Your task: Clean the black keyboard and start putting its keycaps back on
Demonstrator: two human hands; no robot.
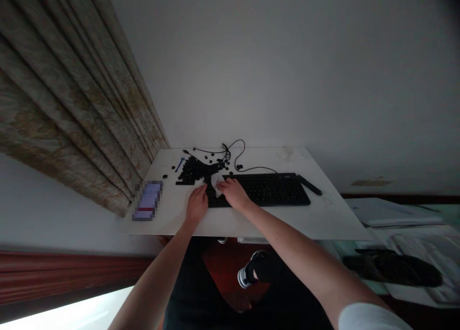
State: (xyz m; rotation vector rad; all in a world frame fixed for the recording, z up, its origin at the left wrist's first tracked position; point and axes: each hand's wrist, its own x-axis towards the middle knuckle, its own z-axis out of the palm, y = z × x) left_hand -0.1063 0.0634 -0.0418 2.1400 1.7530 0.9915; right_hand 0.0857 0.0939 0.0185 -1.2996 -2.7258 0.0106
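A black keyboard (pixel 269 190) lies on a white table (pixel 287 219), its left end stripped of keys. My right hand (pixel 233 193) is closed on a white wipe (pixel 216 183) and presses it onto the keyboard's left end. My left hand (pixel 197 204) rests curled at the keyboard's left edge, holding it steady. A heap of loose black keycaps (pixel 196 170) lies just behind the hands.
A tangled black cable (pixel 230 155) runs behind the keyboard. A small blue tool (pixel 180 163) lies left of the keycaps, a phone (pixel 148 200) at the table's left edge, a dark stick-shaped object (pixel 309 185) right of the keyboard. Curtain at left, papers at right.
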